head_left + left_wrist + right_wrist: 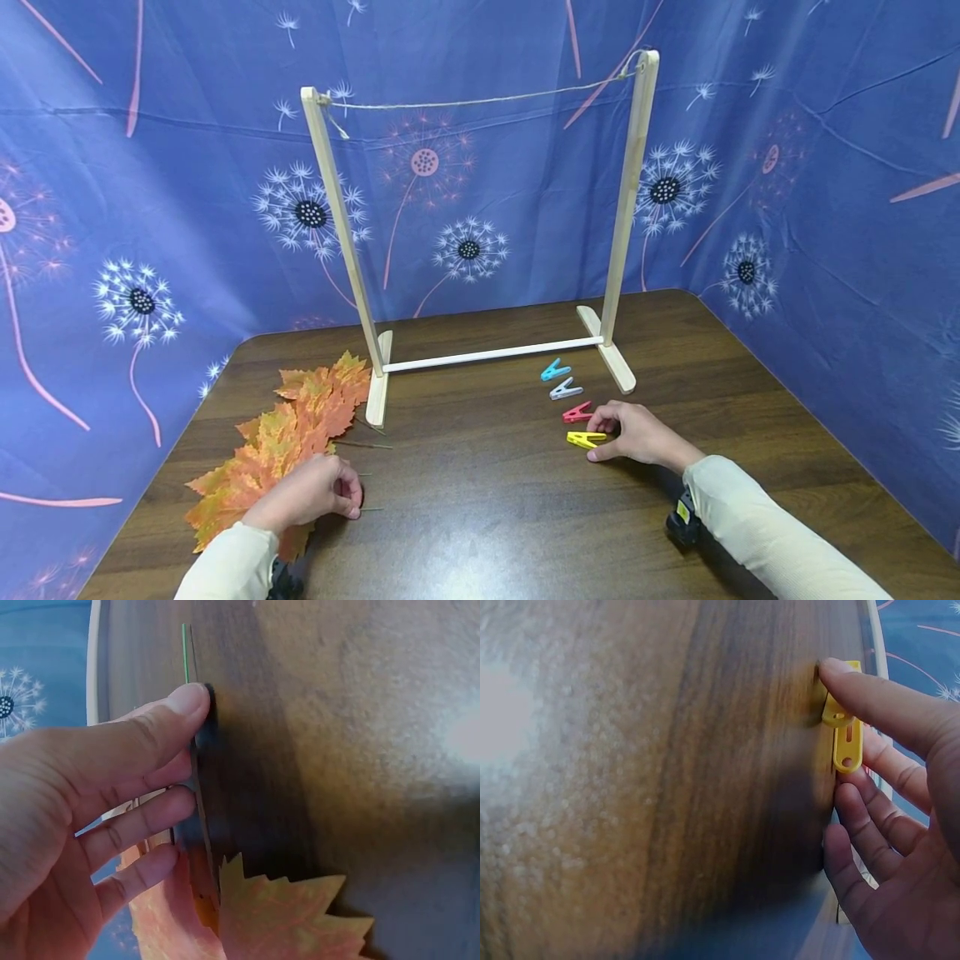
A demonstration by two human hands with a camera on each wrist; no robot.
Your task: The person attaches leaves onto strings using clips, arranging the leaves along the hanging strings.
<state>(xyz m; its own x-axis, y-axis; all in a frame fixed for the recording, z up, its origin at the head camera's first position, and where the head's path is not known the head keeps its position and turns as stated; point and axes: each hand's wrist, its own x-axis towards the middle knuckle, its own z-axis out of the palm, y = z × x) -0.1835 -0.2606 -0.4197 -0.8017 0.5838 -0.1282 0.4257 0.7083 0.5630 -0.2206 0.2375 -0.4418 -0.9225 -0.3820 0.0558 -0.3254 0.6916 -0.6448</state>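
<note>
Yellow plastic clothespin [582, 438]: before the pale wooden frame [627, 208]'s right foot, long axis roughly along its crossbar; pinched by your right hand [633, 433], the nearer. Thin green leaf stem [185, 656]: front-left of frame, pinched by your left hand [315, 492].

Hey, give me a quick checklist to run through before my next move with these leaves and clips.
1. String tied between left post and right post: ok.
2. Left hand at a leaf stem: ok, thumb and fingers on it.
3. Right hand at the yellow clip: ok, thumb and finger about it.
4. Grip firm on both: cannot tell.
5. Leaf hung on the string: not ok, nothing is clipped there.
6. Red clip, white clip and blue clip at hand: ok, lying beyond the yellow one.
</note>
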